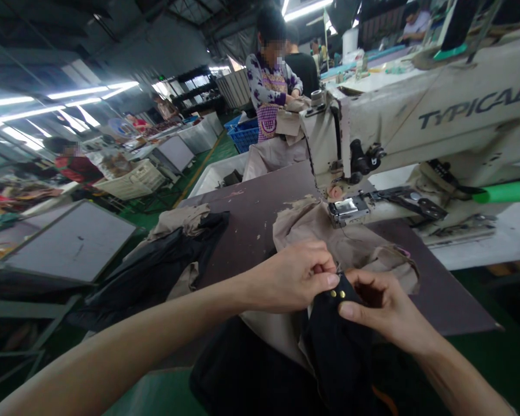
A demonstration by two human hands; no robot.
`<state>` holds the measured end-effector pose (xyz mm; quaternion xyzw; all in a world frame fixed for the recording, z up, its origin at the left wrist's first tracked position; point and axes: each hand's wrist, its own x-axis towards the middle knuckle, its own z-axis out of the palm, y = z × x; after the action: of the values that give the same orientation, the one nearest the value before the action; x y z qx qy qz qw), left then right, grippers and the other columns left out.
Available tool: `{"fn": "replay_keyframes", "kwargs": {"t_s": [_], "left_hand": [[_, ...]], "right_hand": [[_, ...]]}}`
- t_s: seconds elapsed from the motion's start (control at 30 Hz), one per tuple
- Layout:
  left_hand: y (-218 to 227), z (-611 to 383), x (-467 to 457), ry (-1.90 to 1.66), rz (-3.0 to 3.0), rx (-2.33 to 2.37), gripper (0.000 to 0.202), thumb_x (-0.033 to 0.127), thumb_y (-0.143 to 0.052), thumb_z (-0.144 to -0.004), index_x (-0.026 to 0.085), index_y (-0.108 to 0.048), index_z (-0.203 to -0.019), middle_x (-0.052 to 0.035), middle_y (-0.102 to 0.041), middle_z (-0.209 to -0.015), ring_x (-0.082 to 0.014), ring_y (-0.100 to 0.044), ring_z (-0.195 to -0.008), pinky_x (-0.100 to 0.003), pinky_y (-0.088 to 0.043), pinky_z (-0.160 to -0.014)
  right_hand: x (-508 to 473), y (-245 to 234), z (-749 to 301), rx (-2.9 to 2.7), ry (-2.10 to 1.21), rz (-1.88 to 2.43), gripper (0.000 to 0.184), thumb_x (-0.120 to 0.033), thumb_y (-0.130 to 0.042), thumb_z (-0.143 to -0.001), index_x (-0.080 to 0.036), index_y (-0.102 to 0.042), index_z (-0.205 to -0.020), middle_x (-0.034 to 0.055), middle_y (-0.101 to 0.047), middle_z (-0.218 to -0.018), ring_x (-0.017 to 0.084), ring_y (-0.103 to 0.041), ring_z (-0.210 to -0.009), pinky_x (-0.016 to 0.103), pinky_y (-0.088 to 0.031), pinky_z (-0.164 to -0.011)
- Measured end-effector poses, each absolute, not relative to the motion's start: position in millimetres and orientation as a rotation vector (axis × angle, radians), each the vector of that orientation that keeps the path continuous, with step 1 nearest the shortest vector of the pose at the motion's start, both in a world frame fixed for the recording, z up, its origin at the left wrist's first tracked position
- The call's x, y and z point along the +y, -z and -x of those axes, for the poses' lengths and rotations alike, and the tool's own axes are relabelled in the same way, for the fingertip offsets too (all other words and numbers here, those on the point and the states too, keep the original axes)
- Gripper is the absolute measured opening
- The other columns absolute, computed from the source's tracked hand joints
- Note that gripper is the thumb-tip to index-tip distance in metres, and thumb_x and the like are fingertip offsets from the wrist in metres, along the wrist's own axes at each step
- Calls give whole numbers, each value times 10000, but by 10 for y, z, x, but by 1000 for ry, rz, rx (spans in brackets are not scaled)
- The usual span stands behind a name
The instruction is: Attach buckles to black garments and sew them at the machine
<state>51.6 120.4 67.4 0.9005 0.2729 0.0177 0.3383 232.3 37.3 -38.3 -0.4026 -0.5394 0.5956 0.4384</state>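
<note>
A black cloth panel (pixel 335 346) set with two small brass studs (pixel 338 294) lies just above the desk's (pixel 251 231) near edge, joined to a beige lining (pixel 329 231) that spreads over the dark desktop. Both hands hold it up: the left hand (pixel 288 277) has a closed pinch on the top edge, and the right hand's (pixel 385 306) grip is closed just beside the studs, with the thumb on the front. The cloth looks light, soft and limp, so it will probably sag unless held taut; the stiffer studded edge seems the surest place to take hold. The fingers hide part of that edge, and exactly what they pinch is hard to make out. The panel's lower end runs out of view. Farther off stand an industrial sewing machine (pixel 459 115) on the right, a black-and-beige garment (pixel 186 242) on the left, and a co-worker (pixel 268 86) in an apron.
</note>
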Motion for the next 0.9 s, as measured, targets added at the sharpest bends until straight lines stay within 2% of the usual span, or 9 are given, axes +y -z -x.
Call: {"fn": "replay_keyframes", "kwargs": {"t_s": [0.1,0.27,0.33,0.4,0.5,0.6,0.77,0.9], "left_hand": [[-723,-530,1150,-31,-2689,590,164,199,-490,-924,132,-608,-831,-45,-571,-874,-167,-507,-863,-306,-424,-781],[-745,-556,1073,56,-3050,566,204,274,-493,-930,150,-616,-825,-65,-582,-875,-216,-497,-869,-365,-391,-746],[-749,-561,1078,49,-3017,585,185,248,-503,-916,144,-612,-810,-69,-579,-865,-217,-499,-868,-364,-396,-743],[-737,-556,1115,20,-2813,621,153,198,-518,-895,139,-600,-780,-57,-572,-838,-193,-507,-848,-330,-413,-738],[-661,-536,1201,49,-2287,701,175,211,-516,-899,138,-578,-753,-11,-547,-775,-128,-511,-744,-256,-419,-674],[-583,-532,1249,105,-1939,759,242,312,-487,-922,137,-579,-783,9,-523,-740,-99,-486,-656,-230,-404,-608],[-707,-577,1190,98,-2384,691,116,186,-584,-829,137,-647,-743,-16,-589,-772,-135,-540,-763,-264,-425,-713],[-810,-581,1130,189,-2558,614,94,170,-589,-836,143,-658,-778,-25,-605,-787,-152,-541,-804,-269,-428,-726]], "right_hand": [[377,387,-2331,-1310,-1500,983,296,-437,-685,-851,-145,-639,-835,4,-552,-734,125,-475,-676,252,-367,-606],[392,355,-2290,-1347,-1325,1075,311,-384,-720,-830,-159,-566,-681,-38,-398,-637,101,-359,-614,248,-285,-559],[385,320,-2281,-1404,-1224,1120,291,-371,-718,-832,-162,-580,-684,-39,-403,-627,102,-362,-606,250,-286,-555],[374,291,-2294,-1439,-1207,1125,263,-374,-713,-835,-162,-610,-720,-21,-479,-658,113,-424,-633,252,-324,-575],[363,285,-2343,-1416,-1385,1044,259,-408,-695,-846,-154,-657,-812,17,-587,-757,148,-526,-727,261,-396,-641],[366,317,-2376,-1328,-1595,968,276,-409,-719,-826,-143,-664,-873,22,-602,-783,150,-546,-751,262,-417,-671],[367,334,-2319,-1331,-1576,1034,294,-372,-782,-762,-139,-603,-759,-26,-506,-682,101,-449,-645,229,-345,-593],[341,310,-2256,-1340,-1472,1101,320,-340,-799,-737,-150,-543,-701,-54,-440,-641,84,-372,-599,225,-303,-561]]}}
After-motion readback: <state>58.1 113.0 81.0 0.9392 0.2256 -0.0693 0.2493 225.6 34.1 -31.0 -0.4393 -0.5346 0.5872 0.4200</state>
